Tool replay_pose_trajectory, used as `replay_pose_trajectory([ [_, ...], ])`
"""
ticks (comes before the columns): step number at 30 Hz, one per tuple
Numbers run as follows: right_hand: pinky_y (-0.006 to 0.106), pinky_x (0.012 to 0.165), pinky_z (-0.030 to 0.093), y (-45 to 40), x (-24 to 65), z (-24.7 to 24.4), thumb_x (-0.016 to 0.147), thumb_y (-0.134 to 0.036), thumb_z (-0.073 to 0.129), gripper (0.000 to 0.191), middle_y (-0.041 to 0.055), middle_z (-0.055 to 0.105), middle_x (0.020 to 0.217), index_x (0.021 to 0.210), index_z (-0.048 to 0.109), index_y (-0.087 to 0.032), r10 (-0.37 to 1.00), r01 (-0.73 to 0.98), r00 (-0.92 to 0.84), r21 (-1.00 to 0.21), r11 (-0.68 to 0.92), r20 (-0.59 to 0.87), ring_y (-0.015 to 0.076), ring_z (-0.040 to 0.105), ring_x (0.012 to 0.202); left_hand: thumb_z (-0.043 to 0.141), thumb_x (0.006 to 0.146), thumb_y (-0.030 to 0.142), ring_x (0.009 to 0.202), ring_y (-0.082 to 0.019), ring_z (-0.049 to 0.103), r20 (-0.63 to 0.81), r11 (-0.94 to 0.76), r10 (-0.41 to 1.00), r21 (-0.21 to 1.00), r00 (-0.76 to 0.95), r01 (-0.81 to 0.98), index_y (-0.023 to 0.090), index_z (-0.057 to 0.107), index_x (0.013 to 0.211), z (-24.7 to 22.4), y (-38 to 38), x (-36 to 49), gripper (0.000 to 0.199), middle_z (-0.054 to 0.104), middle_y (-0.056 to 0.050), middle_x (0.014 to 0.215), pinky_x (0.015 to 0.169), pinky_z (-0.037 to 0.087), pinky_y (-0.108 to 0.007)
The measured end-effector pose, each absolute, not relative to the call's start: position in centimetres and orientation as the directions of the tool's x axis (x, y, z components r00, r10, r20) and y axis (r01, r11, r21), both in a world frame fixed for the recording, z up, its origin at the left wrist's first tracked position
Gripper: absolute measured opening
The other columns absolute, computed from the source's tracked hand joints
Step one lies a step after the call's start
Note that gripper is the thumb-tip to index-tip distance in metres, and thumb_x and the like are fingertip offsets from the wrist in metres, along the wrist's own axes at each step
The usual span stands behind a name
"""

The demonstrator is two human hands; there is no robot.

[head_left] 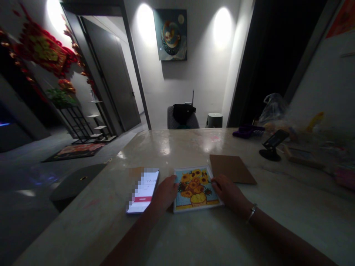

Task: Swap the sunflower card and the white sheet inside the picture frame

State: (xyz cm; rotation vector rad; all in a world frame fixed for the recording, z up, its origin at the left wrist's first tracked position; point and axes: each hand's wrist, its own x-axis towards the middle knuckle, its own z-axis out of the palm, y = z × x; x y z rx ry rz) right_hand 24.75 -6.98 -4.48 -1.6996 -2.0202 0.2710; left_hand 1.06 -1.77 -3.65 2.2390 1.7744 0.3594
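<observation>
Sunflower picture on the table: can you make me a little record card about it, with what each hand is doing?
Main thing: square sunflower picture, yellow flowers in a yellow vase on blue, with a white edge
Left hand: at the picture's left edge, beside a flat white-screened smartphone
Right hand: at the picture's right edge, with a silver bangle on the wrist
Nearby: flat brown cardboard square, just beyond the picture
Surface: pale polished stone-look table

Dim overall — wall lamp pools (pixel 146 24) blown out | glare on counter (pixel 163 149) | right hand (pixel 229 192) dim — edges bowed
</observation>
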Motion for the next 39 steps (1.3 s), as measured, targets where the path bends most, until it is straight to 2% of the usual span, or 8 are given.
replay_pose_trajectory([
  [8,0.028,0.075,0.042,-6.7,25.3,-4.2,0.083,-0.025,0.039,0.025,0.0082,0.060,0.089,0.092,0.061,-0.016,0.969,0.867,-0.073,-0.465,0.179,0.237,0.0179,0.055,0.083,0.037,0.083,0.026,0.108,-0.018,0.049,0.044,-0.224,0.974,0.352,0.224,0.909,0.012,0.045,0.120,-3.8,-1.8,1.1,0.041,0.053,-0.012,0.119,0.090,0.036,-0.028],
  [14,0.032,0.082,0.040,-4.9,29.2,-5.0,0.081,-0.025,0.043,0.029,0.0131,0.059,0.100,0.102,0.056,-0.012,0.932,0.945,0.130,-0.327,-0.013,0.339,0.0217,0.053,0.095,0.037,0.082,0.025,0.103,-0.018,0.053,0.054,-0.247,0.968,0.340,0.244,0.907,0.014,0.047,0.118,-3.6,-2.0,0.6,0.039,0.056,-0.012,0.115,0.087,0.038,-0.028],
  [17,0.034,0.082,0.040,-4.3,31.0,-5.5,0.079,-0.028,0.045,0.035,0.0163,0.057,0.106,0.109,0.053,-0.010,0.935,0.958,0.220,-0.242,-0.153,0.278,0.0250,0.052,0.100,0.038,0.082,0.026,0.103,-0.018,0.052,0.050,-0.241,0.970,0.347,0.238,0.906,0.015,0.048,0.117,-3.8,-1.8,0.2,0.038,0.056,-0.011,0.115,0.087,0.038,-0.028],
  [20,0.036,0.079,0.041,-4.2,31.9,-5.8,0.080,-0.033,0.043,0.042,0.0183,0.056,0.108,0.114,0.048,-0.009,0.929,0.940,0.307,-0.220,-0.262,0.206,0.0271,0.053,0.100,0.039,0.082,0.029,0.107,-0.019,0.050,0.052,-0.229,0.973,0.361,0.226,0.904,0.015,0.046,0.119,-3.8,-1.8,0.0,0.040,0.054,-0.011,0.118,0.089,0.036,-0.028],
  [27,0.039,0.075,0.042,-4.3,32.1,-5.8,0.081,-0.038,0.040,0.049,0.0206,0.054,0.109,0.119,0.043,-0.009,0.913,0.920,0.358,-0.243,-0.308,0.197,0.0297,0.056,0.095,0.042,0.080,0.027,0.101,-0.018,0.052,0.042,-0.229,0.972,0.367,0.230,0.901,0.018,0.046,0.118,-3.0,-2.1,0.0,0.039,0.057,-0.009,0.112,0.084,0.038,-0.027],
  [34,0.039,0.084,0.040,-3.5,33.0,-6.5,0.077,-0.031,0.045,0.045,0.0206,0.052,0.113,0.116,0.046,-0.007,0.909,0.908,0.326,-0.355,-0.223,0.262,0.0285,0.050,0.106,0.041,0.081,0.030,0.102,-0.019,0.051,0.051,-0.239,0.970,0.360,0.237,0.902,0.015,0.049,0.117,-3.4,-2.0,-0.2,0.040,0.055,-0.011,0.113,0.087,0.037,-0.028],
  [37,0.038,0.089,0.038,-3.1,33.4,-6.1,0.076,-0.028,0.045,0.042,0.0185,0.054,0.112,0.112,0.050,-0.007,0.876,0.839,0.380,-0.510,-0.192,0.296,0.0270,0.049,0.106,0.042,0.080,0.031,0.103,-0.019,0.051,0.057,-0.249,0.968,0.355,0.245,0.901,0.015,0.050,0.116,-3.6,-1.8,-0.3,0.040,0.056,-0.010,0.112,0.088,0.036,-0.027],
  [39,0.038,0.087,0.041,-2.9,33.5,-5.5,0.074,-0.028,0.046,0.042,0.0169,0.056,0.110,0.110,0.050,-0.009,0.824,0.714,0.483,-0.678,-0.174,0.297,0.0257,0.053,0.101,0.042,0.080,0.031,0.102,-0.019,0.051,0.064,-0.254,0.967,0.355,0.247,0.900,0.015,0.050,0.116,-3.6,-1.8,-0.4,0.040,0.056,-0.010,0.112,0.087,0.036,-0.027],
])
